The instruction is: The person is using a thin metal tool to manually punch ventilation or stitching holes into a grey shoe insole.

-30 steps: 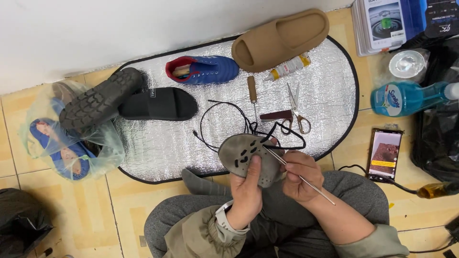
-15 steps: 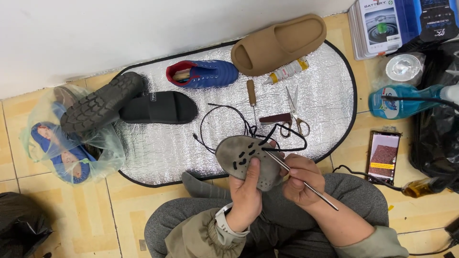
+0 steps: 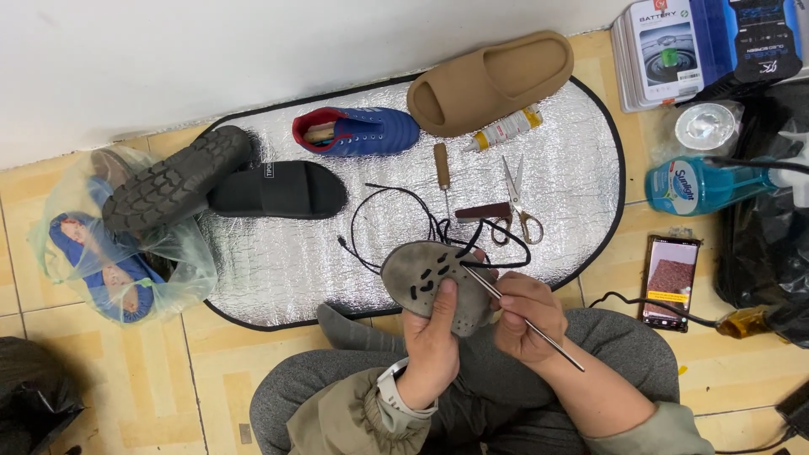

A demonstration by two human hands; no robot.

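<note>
Gripping the grey shoe upper [image 3: 430, 282] in my left hand [image 3: 431, 337], thumb laid across its face, sole side turned up toward me so the stitch holes show. It sits just above my lap, over the near edge of the silver mat [image 3: 278, 270]. Right hand [image 3: 524, 316] closed around a thin metal awl [image 3: 527, 320], tip resting at the shoe's right edge, shaft slanting back toward my knee. Hands close together, nearly touching, each clamped on its own thing.

Black thread [image 3: 379, 206] trails from the shoe out onto the mat in loose loops, kept slack and free of tangles.

Just beyond, within reach: scissors [image 3: 518, 206], a wooden-handled tool [image 3: 442, 168], a small glue tube [image 3: 504, 129].

Farther off: black slide sandal [image 3: 278, 190], blue sneaker [image 3: 358, 131], tan slide [image 3: 489, 80] by the wall. Far left, a treaded boot [image 3: 177, 177] lies on a plastic bag [image 3: 76, 253]. To the right, off the mat, phone [image 3: 670, 278] and blue bottle [image 3: 699, 184].
</note>
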